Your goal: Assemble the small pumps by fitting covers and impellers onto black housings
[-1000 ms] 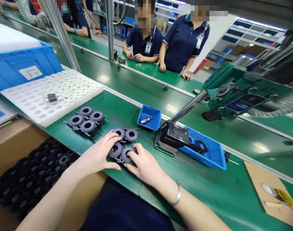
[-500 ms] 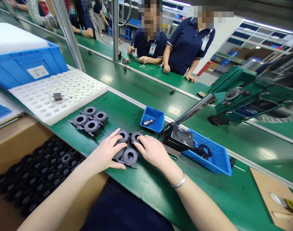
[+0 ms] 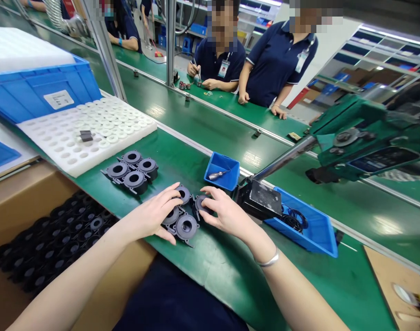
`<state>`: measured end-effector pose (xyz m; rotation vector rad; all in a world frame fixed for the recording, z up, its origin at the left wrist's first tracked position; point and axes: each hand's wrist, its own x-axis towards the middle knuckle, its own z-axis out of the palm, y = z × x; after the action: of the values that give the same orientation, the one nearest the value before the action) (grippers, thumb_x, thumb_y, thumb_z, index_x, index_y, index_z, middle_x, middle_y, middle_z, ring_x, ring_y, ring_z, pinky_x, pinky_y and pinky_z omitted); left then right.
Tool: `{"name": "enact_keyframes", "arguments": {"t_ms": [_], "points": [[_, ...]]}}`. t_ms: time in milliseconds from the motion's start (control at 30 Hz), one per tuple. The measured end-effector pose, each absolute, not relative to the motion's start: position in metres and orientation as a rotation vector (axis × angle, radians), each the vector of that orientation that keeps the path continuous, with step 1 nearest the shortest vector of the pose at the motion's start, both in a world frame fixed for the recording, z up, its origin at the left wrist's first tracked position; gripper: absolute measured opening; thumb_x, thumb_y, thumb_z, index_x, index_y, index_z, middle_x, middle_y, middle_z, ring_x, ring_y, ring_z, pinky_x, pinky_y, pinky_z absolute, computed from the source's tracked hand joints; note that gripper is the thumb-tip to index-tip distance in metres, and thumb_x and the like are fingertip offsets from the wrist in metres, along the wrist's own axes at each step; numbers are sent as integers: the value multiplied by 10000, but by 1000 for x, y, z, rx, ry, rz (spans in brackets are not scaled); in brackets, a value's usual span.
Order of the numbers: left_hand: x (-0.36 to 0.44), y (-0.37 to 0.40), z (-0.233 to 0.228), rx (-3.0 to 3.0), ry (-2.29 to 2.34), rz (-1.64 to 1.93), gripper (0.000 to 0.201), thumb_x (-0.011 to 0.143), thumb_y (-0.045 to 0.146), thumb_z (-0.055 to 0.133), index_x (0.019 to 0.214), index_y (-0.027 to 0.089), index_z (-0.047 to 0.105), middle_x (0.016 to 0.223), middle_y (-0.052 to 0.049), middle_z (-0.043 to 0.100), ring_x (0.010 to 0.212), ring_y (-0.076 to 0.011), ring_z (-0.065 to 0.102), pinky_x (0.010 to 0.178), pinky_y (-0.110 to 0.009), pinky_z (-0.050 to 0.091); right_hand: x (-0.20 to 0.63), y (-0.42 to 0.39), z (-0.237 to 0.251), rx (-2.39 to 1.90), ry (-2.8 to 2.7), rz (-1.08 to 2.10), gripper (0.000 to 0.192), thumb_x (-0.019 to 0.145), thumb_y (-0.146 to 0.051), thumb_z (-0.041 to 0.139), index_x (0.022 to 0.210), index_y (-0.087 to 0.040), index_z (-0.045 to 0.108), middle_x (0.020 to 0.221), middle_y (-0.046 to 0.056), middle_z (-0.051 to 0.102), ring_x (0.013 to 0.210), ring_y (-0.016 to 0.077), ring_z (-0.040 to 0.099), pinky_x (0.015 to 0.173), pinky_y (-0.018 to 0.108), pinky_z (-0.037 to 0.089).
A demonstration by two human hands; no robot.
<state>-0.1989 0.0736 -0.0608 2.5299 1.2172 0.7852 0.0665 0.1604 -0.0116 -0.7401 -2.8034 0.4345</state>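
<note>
A group of black round plastic housings [image 3: 186, 226], each with a central recess, lies on the green worktop before me. My left hand [image 3: 151, 215] curves round the left side of this group, its fingertips over two housings and its thumb at the near edge. They partly cover those pieces. My right hand [image 3: 225, 210] grips another black housing [image 3: 200, 202] between thumb and fingers, slightly apart from the others and partly hidden by the fingers. A second cluster of several such housings [image 3: 134, 179] sits to the left, touched by neither hand.
White foam tray [image 3: 68, 163] with pale rings stands left, beside a blue crate [image 3: 75, 87]. Below is a carton [image 3: 9, 202] of black housings. A small blue bin [image 3: 227, 179] holds a screwdriver; another blue bin [image 3: 316, 236] has black rings. A green machine [image 3: 354, 133] overhangs right. Co-workers sit opposite.
My right hand has shifted slightly right with its housing, opening a gap from the group. My left hand stays at the other housings. The whole view has shifted a little.
</note>
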Motion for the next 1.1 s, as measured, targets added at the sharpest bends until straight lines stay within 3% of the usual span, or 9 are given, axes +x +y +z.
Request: {"name": "enact_keyframes", "arguments": {"t_ms": [200,400,567,733,900,1100], "points": [[-199,74,-57,2564,1293,788,1042,609,675,798,1437,175,408,1392,-230,514,1501,-433,295,1174,-591,411,78,163,-1,-674,-2955,508,263,994,-403,517,1040,-204,683,1284,118,571,872,158,661,818,322,584],[-197,82,-59,2608,1260,767,1052,619,690,781,1437,148,402,1384,-257,515,1490,-436,319,1143,-586,446,73,163,-5,-559,-2917,559,271,1013,-367,480,1132,-181,637,1412,158,515,1132,206,642,976,364,565],[-195,80,-55,2591,1243,800,1070,618,656,814,1471,164,393,1442,-247,501,1487,-425,331,1181,-605,384,68,158,-3,-640,-2847,474,258,994,-319,510,1202,-201,608,1433,153,516,1216,228,620,1008,413,571],[-239,75,-35,2520,1544,939,1167,586,784,726,1529,225,326,1550,-231,370,1517,-454,231,1223,-680,180,57,125,2,-782,-2674,377,516,919,-398,609,1399,-241,500,1522,154,453,1482,343,351,1171,608,382],[-310,78,-33,2388,1900,796,1112,657,753,731,1562,258,313,1625,-203,249,1536,-475,121,1205,-698,165,26,94,-20,-849,-2772,359,756,855,-626,631,1508,-314,413,1644,135,286,1536,474,136,1129,809,189],[-343,93,-46,2383,1916,472,1005,681,703,762,1540,358,369,1682,-120,205,1530,-500,111,1168,-744,187,-2,103,-40,-924,-2686,234,559,948,-519,543,1474,-343,468,1627,109,344,1515,457,210,1111,790,214]]}}
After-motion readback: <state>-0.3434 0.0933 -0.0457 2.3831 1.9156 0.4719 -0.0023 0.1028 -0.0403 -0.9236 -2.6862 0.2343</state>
